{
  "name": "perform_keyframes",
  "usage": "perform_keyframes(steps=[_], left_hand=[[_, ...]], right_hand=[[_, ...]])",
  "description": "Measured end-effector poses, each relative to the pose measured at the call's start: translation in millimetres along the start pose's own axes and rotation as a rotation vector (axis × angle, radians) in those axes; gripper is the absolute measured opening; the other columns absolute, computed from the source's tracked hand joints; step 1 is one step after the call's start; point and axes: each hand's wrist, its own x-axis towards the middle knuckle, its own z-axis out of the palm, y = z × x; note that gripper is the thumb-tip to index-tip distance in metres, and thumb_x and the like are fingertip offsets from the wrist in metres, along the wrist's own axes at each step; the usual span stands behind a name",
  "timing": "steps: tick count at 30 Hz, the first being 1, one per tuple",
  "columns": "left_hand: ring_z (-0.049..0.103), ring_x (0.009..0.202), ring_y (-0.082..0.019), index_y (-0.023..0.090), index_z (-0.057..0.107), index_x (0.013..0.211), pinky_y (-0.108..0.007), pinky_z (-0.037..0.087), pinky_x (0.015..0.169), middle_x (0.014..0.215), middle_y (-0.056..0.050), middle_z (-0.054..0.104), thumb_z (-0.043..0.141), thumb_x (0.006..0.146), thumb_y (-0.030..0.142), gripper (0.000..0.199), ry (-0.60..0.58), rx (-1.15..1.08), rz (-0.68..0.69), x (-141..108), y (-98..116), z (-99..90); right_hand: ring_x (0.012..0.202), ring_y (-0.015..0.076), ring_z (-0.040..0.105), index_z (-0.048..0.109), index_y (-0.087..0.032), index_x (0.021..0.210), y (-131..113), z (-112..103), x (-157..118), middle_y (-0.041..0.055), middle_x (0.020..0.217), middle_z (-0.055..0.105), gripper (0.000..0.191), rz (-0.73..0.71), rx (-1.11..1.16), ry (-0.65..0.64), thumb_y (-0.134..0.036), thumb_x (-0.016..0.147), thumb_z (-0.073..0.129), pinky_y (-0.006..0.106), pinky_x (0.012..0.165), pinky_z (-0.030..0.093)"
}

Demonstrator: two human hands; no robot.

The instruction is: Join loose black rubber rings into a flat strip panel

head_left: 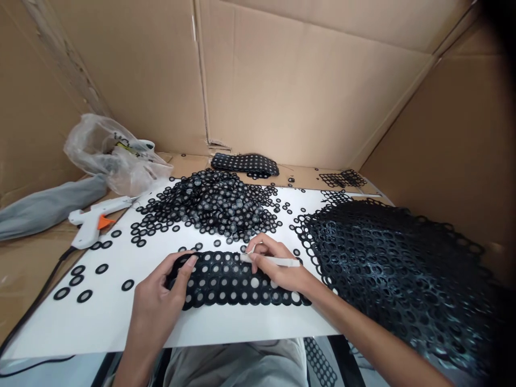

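Note:
A black strip made of joined rings [234, 282] lies across the front of the white board [100, 333], its left end curled over. My left hand [161, 290] grips that curled end between thumb and fingers. In my right hand [274, 260] is a thin white stick-like tool [286, 262], pinched over the strip's upper edge; its tip is by the rings. Beyond the strip is a large heap of loose black rings [217, 201], with more scattered to the left. A wide sheet of joined black rings [395, 263] is piled at the right.
A white glue gun [89, 223] with orange trigger and black cord rests at the left, near a grey cloth roll [52, 207] and a clear plastic bag [116, 156]. Behind the heap is a folded ring strip [245, 164]. Cardboard walls [314, 80] enclose the table.

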Motion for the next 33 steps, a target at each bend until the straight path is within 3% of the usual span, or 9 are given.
perform_keyframes(steps=[2, 5, 7, 9, 11, 14, 20, 28, 33], left_hand=[[0.076, 0.1, -0.037, 0.029, 0.084, 0.118, -0.046, 0.06, 0.086, 0.11, -0.008, 0.086, 0.062, 0.102, 0.071, 0.051, 0.02, 0.159, 0.114, 3, -2, -0.8], [0.07, 0.123, -0.04, 0.026, 0.076, 0.141, -0.054, 0.054, 0.107, 0.134, -0.011, 0.082, 0.055, 0.112, 0.054, 0.046, 0.034, 0.294, 0.47, 5, 4, 4.8], [0.065, 0.135, -0.037, 0.026, 0.07, 0.15, -0.053, 0.049, 0.115, 0.146, -0.01, 0.077, 0.057, 0.116, 0.045, 0.041, -0.064, 0.301, 0.666, 5, 12, 14.3], [0.065, 0.134, -0.034, 0.028, 0.069, 0.151, -0.05, 0.049, 0.115, 0.144, -0.007, 0.077, 0.061, 0.116, 0.039, 0.037, -0.223, 0.285, 0.733, 4, 20, 25.9], [0.068, 0.123, -0.032, 0.028, 0.072, 0.142, -0.049, 0.052, 0.108, 0.133, -0.006, 0.079, 0.062, 0.115, 0.033, 0.029, -0.329, 0.259, 0.732, 5, 23, 35.9], [0.07, 0.108, -0.031, 0.026, 0.075, 0.127, -0.046, 0.054, 0.099, 0.118, -0.005, 0.079, 0.064, 0.114, 0.029, 0.017, -0.365, 0.236, 0.712, 10, 19, 42.0], [0.072, 0.108, -0.029, 0.026, 0.073, 0.12, -0.045, 0.053, 0.1, 0.114, -0.004, 0.08, 0.062, 0.115, 0.035, 0.014, -0.365, 0.217, 0.697, 12, 17, 37.1], [0.067, 0.093, -0.028, 0.026, 0.068, 0.098, -0.045, 0.048, 0.094, 0.098, -0.002, 0.076, 0.045, 0.119, 0.032, 0.032, -0.288, 0.236, 0.674, 3, 21, 45.1], [0.07, 0.09, -0.027, 0.026, 0.068, 0.098, -0.042, 0.049, 0.088, 0.096, -0.002, 0.077, 0.046, 0.116, 0.026, 0.029, -0.247, 0.225, 0.691, 7, 8, 39.8]], right_hand=[[0.066, 0.0179, 0.058, 0.063, -0.028, 0.121, -1, 2, 0, -0.004, 0.079, 0.071, 0.008, -0.017, -0.012, 0.012, -0.03, 0.115, 0.058, 0.028, 0.067, 0.043], [0.07, 0.0181, 0.06, 0.062, -0.028, 0.123, -6, 6, -1, -0.0046, 0.081, 0.07, 0.009, -0.036, -0.038, 0.009, -0.03, 0.115, 0.059, 0.029, 0.071, 0.044], [0.077, 0.019, 0.065, 0.063, -0.028, 0.125, -10, 9, -2, -0.0039, 0.085, 0.071, 0.011, -0.049, -0.057, -0.003, -0.031, 0.114, 0.06, 0.03, 0.076, 0.046], [0.086, 0.0205, 0.069, 0.063, -0.028, 0.128, -15, 11, -4, -0.0023, 0.092, 0.075, 0.015, -0.057, -0.068, -0.019, -0.033, 0.115, 0.062, 0.032, 0.083, 0.048], [0.093, 0.0218, 0.072, 0.063, -0.028, 0.132, -17, 10, -5, -0.0007, 0.098, 0.078, 0.018, -0.059, -0.067, -0.036, -0.033, 0.114, 0.064, 0.033, 0.088, 0.05], [0.09, 0.0211, 0.073, 0.062, -0.028, 0.133, -15, 6, -9, -0.0013, 0.095, 0.079, 0.021, -0.056, -0.046, -0.041, -0.025, 0.112, 0.061, 0.032, 0.085, 0.051], [0.072, 0.0179, 0.064, 0.058, -0.027, 0.129, 0, -2, -15, -0.0053, 0.082, 0.065, 0.02, -0.031, -0.01, -0.017, -0.021, 0.111, 0.051, 0.028, 0.072, 0.047], [0.092, 0.0228, 0.066, 0.068, -0.03, 0.128, -9, 4, -17, 0.0008, 0.102, 0.073, 0.017, -0.049, -0.134, -0.013, -0.028, 0.111, 0.064, 0.033, 0.084, 0.046], [0.076, 0.0189, 0.063, 0.06, -0.029, 0.125, -2, -4, -23, -0.0051, 0.082, 0.065, 0.019, -0.03, -0.096, 0.024, -0.019, 0.11, 0.053, 0.028, 0.072, 0.044]])
